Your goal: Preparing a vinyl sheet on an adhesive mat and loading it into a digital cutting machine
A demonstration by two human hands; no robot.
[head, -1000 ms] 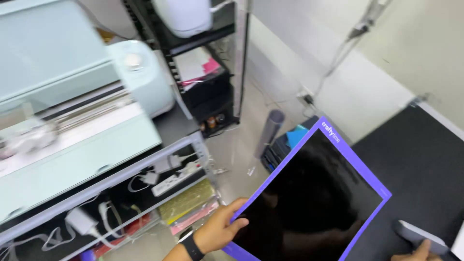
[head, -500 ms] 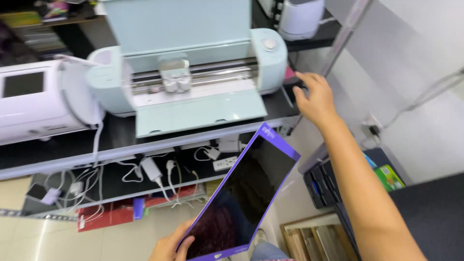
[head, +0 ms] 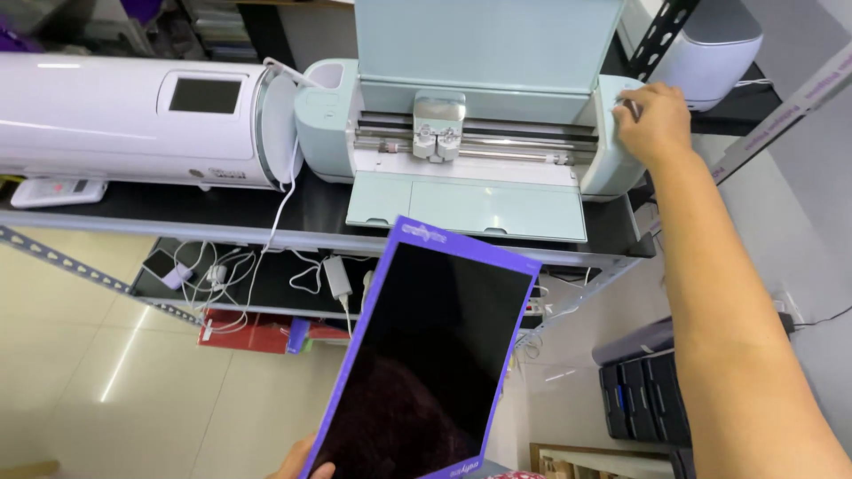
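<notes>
My left hand point(head: 302, 461) grips the bottom edge of a purple-bordered cutting mat point(head: 426, 355) with a black sheet on it, held tilted below the shelf. Only a few fingers of that hand show at the lower frame edge. My right hand point(head: 655, 120) reaches out and rests on the right end of a pale mint cutting machine point(head: 470, 133), fingers on its top right corner. The machine stands on a black shelf point(head: 222, 213) with its lid up and its front tray folded down; the carriage point(head: 437, 129) sits left of the middle.
A larger white machine point(head: 133, 115) lies left of the mint one. A white rounded appliance point(head: 710, 44) stands at the back right. Cables and adapters point(head: 266, 275) lie on the lower shelf. Dark drawers point(head: 643, 390) stand on the floor at right.
The view has swung to face the mint machine head on. My right hand has moved onto the machine's right end. The mat now hangs in front of the shelf.
</notes>
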